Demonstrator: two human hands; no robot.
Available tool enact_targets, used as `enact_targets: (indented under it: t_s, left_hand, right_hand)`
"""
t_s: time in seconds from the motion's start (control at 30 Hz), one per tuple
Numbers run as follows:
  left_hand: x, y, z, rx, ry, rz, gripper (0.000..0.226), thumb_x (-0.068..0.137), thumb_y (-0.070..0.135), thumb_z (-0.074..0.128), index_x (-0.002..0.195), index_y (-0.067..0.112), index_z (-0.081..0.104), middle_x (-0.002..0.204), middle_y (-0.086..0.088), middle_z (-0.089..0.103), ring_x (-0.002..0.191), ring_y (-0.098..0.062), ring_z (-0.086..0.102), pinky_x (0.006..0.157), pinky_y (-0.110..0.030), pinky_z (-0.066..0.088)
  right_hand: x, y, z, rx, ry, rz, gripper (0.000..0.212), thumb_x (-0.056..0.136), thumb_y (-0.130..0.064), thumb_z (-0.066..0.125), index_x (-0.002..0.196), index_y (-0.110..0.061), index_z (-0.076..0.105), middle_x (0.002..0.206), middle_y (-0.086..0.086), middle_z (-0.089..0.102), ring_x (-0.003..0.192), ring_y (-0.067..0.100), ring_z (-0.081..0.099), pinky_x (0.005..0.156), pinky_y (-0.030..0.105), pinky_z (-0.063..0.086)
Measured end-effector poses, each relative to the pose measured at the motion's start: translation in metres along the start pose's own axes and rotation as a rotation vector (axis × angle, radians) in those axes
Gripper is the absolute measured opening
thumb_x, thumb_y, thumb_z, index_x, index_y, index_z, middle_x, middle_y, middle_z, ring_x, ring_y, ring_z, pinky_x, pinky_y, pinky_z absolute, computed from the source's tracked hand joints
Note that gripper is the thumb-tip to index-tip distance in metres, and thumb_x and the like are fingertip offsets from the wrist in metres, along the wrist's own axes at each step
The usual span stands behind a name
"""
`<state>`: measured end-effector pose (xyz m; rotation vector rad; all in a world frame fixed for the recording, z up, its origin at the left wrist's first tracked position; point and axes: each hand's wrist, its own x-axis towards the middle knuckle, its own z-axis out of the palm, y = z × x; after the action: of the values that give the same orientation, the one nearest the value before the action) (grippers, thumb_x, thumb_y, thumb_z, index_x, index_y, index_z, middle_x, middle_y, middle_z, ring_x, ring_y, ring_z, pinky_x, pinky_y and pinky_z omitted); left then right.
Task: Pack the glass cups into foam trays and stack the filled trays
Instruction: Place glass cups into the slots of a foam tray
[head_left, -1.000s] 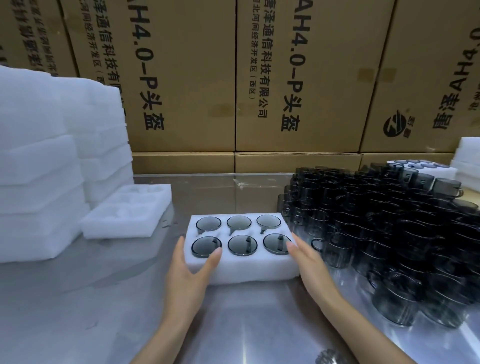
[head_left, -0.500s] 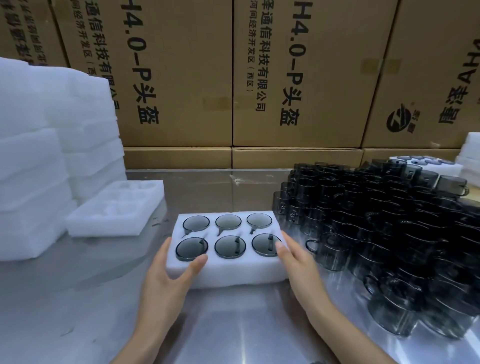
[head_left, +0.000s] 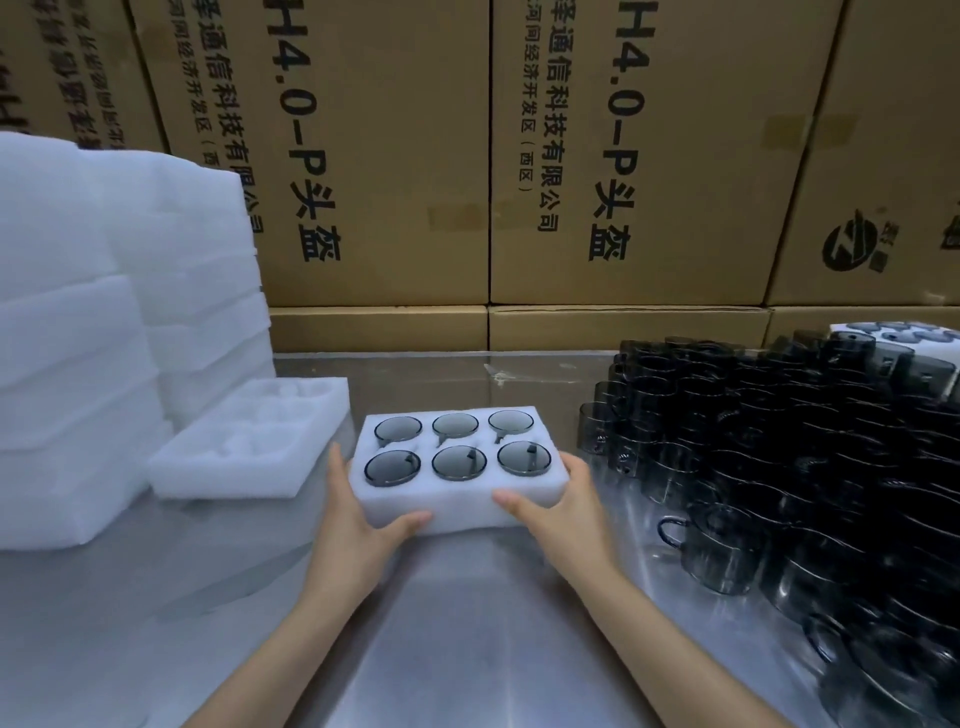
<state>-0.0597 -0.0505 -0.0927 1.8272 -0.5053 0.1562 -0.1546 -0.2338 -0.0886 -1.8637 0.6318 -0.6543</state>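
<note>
Steel surface (head_left: 467, 623) before cartons: left hand (head_left: 353, 519) and right hand (head_left: 561, 514) each clamp an end of the filled foam tray (head_left: 467, 506), apparently just lifted; the next move is stacking, kept level.

Printed cardboard boxes (head_left: 384, 156) stand stacked behind the steel table (head_left: 467, 649).

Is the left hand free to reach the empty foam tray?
Probably not yet: the left hand grips the filled tray. The empty foam tray lies unobstructed to its left.
</note>
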Motion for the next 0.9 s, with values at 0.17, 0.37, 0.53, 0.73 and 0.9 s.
enact_targets:
  t_s: [0.17,0.37,0.53,0.73,0.9]
  left_hand:
    - [0.070,-0.027,0.019,0.057,0.014,0.027,0.100,0.069,0.024,0.084,0.142,0.013,0.017,0.126,0.017,0.039,0.115,-0.006,0.039,0.087,-0.006,0.029]
    - [0.156,-0.059,0.040,0.119,-0.006,0.004,0.088,0.075,0.028,0.079,0.138,0.010,0.021,0.130,0.000,0.044,0.117,-0.019,0.047,0.088,-0.025,0.036]
    - [0.209,-0.072,0.056,0.270,0.166,-0.047,0.088,0.066,0.040,0.083,0.138,0.018,0.038,0.130,-0.009,0.044,0.122,-0.026,0.043,0.090,-0.031,0.037]
    - [0.252,-0.085,0.063,0.303,0.181,-0.089,0.082,0.062,0.049,0.082,0.132,0.028,0.043,0.112,-0.002,0.033,0.103,-0.025,0.052,0.078,-0.028,0.037]
    - [0.270,-0.085,0.069,0.295,0.220,-0.153,0.079,0.078,0.032,0.076,0.140,0.011,0.032,0.136,-0.013,0.034,0.115,-0.033,0.051,0.090,-0.036,0.040]
  right_hand:
    - [0.057,-0.006,0.031,-0.228,0.093,0.042,0.071,0.067,-0.069,0.064,0.126,-0.039,0.041,0.123,-0.013,0.057,0.116,0.017,0.053,0.078,0.032,0.038]
    - [0.132,-0.004,0.066,-0.366,0.144,-0.030,0.070,0.075,-0.065,0.062,0.133,-0.033,0.040,0.131,-0.003,0.040,0.124,0.021,0.036,0.082,0.033,0.034]
    - [0.188,-0.003,0.087,-0.449,0.119,-0.055,0.060,0.081,-0.053,0.062,0.133,-0.034,0.041,0.124,0.001,0.040,0.122,0.024,0.039,0.090,0.035,0.038]
    - [0.232,-0.001,0.107,-0.423,0.153,-0.057,0.052,0.077,-0.054,0.065,0.121,-0.031,0.051,0.117,-0.002,0.057,0.111,0.024,0.055,0.072,0.030,0.037]
    - [0.256,-0.001,0.115,-0.427,0.120,-0.071,0.046,0.079,-0.048,0.063,0.119,-0.031,0.051,0.109,-0.006,0.064,0.108,0.024,0.058,0.072,0.030,0.038]
